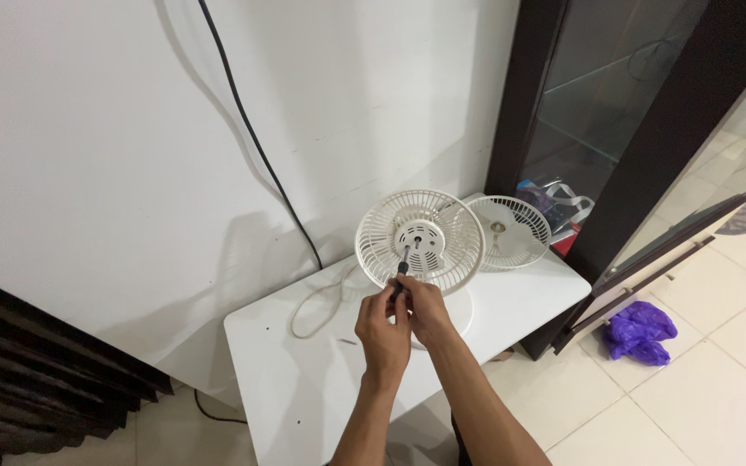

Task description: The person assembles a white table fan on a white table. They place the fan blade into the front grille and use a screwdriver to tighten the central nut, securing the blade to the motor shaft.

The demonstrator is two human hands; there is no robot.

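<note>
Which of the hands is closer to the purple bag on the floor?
Right. The right hand holds the screwdriver on the side toward the purple bag; the left hand is beside it, farther away.

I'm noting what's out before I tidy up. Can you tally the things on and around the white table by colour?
White: 4, the table, the fan's rear grille, the loose front grille, the cord
Black: 2, the wall cable, the screwdriver in both hands
Purple: 1, the floor bag
Total: 7

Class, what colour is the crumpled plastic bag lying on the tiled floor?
Purple. The plastic bag shows best in the head view, at the lower right.
</note>
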